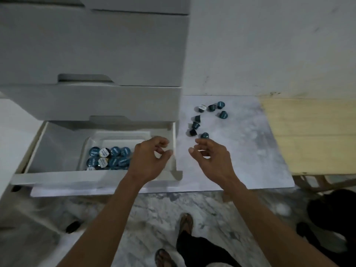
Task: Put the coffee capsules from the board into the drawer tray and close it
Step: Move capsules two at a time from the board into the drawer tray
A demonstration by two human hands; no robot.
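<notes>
Hovering over the open drawer (pixel 36 151), the left hand (pixel 152 157) hangs above the right end of the white tray (pixel 115 138), fingers (pixel 163 141) loosely curled and pinching nothing that shows. The right hand (pixel 210 157) is over the near-left part of the marbled board (pixel 250 143), fingers half-spread and apparently empty. Eight capsules (pixel 204 135) lie loose on the board in a ragged arc toward its far-left corner; the nearest sits just beyond the right fingertips, farther from the person, so the right hand is plainly closer. A cluster of stored capsules (pixel 109 157) fills the tray's left half. My guess: reach forward, pinch the nearest, carry it left.
</notes>
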